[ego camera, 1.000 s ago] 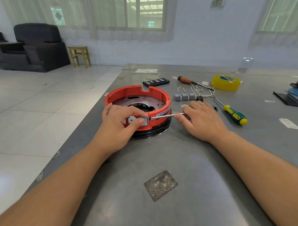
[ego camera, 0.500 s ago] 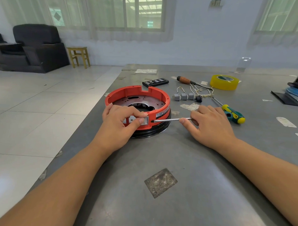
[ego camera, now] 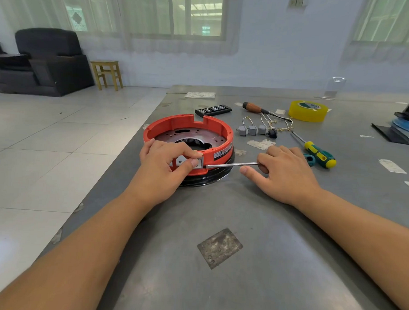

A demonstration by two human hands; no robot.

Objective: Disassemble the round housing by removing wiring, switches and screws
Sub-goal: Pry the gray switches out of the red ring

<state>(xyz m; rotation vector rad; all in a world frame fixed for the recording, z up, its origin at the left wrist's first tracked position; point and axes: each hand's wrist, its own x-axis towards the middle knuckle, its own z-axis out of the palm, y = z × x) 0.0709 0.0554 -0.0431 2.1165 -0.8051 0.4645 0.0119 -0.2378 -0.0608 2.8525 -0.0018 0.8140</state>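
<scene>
Red housing (ego camera: 219,141): left hand (ego camera: 166,167) pinches switch (ego camera: 198,163); right hand (ego camera: 284,171) grips screwdriver (ego camera: 233,164).

A yellow tape roll (ego camera: 308,111) sits on the grey table (ego camera: 264,261) beyond a black remote (ego camera: 213,109). A dark armchair (ego camera: 48,61) and wooden stool (ego camera: 107,73) stand by the wall.

view: head, single wide-angle | from: above the worktop's (ego camera: 276,261) near edge | facing: forward and down | range: close over both forearms, room wall with windows (ego camera: 197,14) far behind | overlap: none, only one view
</scene>
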